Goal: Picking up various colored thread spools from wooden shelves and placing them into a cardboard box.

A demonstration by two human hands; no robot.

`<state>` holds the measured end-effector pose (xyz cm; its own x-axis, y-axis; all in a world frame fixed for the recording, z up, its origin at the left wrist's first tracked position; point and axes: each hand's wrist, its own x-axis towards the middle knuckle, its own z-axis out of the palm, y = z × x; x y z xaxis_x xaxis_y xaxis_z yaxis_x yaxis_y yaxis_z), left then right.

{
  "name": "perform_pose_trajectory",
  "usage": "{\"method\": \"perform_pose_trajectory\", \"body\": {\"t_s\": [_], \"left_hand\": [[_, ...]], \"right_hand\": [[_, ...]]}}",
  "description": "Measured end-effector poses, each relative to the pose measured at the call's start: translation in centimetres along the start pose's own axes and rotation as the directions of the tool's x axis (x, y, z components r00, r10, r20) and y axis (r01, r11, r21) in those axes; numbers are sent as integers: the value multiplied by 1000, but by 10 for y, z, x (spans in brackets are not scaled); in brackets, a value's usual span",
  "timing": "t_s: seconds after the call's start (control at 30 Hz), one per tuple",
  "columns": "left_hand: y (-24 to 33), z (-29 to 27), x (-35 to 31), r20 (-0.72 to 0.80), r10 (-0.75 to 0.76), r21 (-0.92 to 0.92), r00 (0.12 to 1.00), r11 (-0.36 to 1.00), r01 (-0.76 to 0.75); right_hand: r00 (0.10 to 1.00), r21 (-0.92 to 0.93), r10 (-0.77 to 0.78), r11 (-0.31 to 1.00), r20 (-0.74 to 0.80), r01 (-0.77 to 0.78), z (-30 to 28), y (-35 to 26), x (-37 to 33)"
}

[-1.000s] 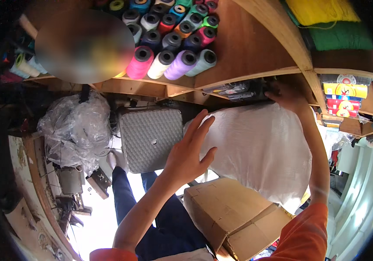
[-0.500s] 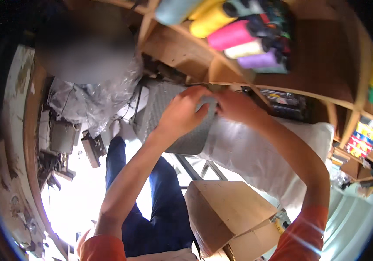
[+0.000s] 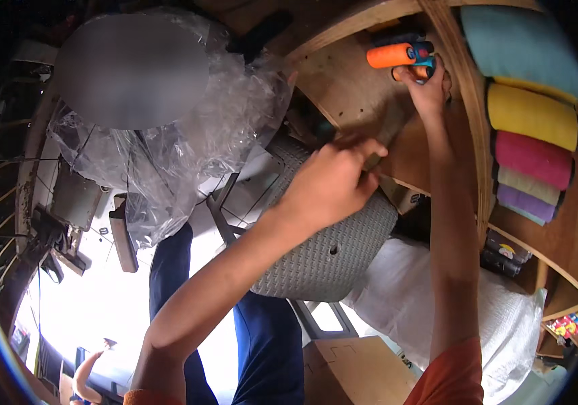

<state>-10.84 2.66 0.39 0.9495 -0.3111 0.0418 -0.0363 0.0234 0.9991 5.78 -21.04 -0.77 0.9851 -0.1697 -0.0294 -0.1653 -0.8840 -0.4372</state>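
In the wooden shelf compartment at the upper right, my right hand [image 3: 427, 91] is closed around a small group of thread spools, partly hidden by its fingers. An orange thread spool [image 3: 390, 56] points left from the group, beside a teal thread spool [image 3: 425, 66]. Lower and to the left, my left hand [image 3: 336, 179] hangs in front of the shelf, over a grey textured plastic stool [image 3: 322, 260]. Its fingers are bent toward the thumb, and what they hold, if anything, is too unclear to name.
Blue, yellow, pink and purple thread spools [image 3: 532, 158] fill the neighbouring compartment. Crumpled clear plastic wrapping [image 3: 167, 162] hangs at the left. A white sack [image 3: 430, 297] and a cardboard box [image 3: 356, 368] stand below the shelf. A wooden divider [image 3: 464, 88] separates the compartments.
My hands, close together over the stool before, are now apart. The right one has reached up into the compartment and closed on spools. The view has swung left along the shelf.
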Motion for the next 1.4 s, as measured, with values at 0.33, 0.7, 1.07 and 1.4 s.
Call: {"method": "perform_pose_trajectory", "body": {"t_s": [0.33, 0.7, 1.07, 1.4], "left_hand": [[-7, -13, -5, 5, -30, -42, 1000, 999, 30], [-8, -15, -9, -45, -51, -121, 998, 992, 46], [2, -11, -13, -21, -105, -107, 994, 989, 102], [33, -15, -12, -55, -189, -50, 980, 981, 186]], "right_hand": [[997, -165, 46, 986, 69, -34, 24, 0, 61], [991, -386, -131, 913, 27, 131, 35, 37, 76], [947, -398, -307, 884, -97, 246, 29, 25, 43], [959, -21, -247, 969, -141, 247, 7, -30, -88]]}}
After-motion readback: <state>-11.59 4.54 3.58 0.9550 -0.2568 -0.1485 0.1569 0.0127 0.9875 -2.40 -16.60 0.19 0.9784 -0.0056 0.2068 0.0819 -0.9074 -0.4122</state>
